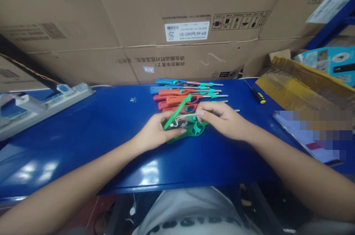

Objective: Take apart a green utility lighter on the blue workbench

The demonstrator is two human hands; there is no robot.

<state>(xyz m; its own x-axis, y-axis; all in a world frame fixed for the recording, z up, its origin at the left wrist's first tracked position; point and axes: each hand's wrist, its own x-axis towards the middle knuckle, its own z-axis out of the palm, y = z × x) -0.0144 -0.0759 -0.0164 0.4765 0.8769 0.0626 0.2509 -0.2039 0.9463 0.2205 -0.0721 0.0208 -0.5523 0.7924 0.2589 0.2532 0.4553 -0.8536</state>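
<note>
My left hand (152, 131) is closed around the handle end of a green gas lighter casing (203, 128), which is split apart. One green shell half (179, 111) stands up at a slant between its thumb and fingers. Thin white wires (184, 116) run out of the casing's inside. With thumb and forefinger, my right hand (227, 120) pinches the wires' far end near the front of the casing. A teal trigger piece (196, 128) shows in the casing. Just beyond both hands lies a row of several long lighters (177, 92), red, orange and blue, with metal nozzles pointing right.
A large cardboard box (105, 16) walls off the back of the blue table (83, 146). At the left lies a white power strip (74, 95) with plugs. To the right are a yellow-and-black screwdriver (260, 97), a flat screen device (302, 137) and a yellow-taped carton (288, 85).
</note>
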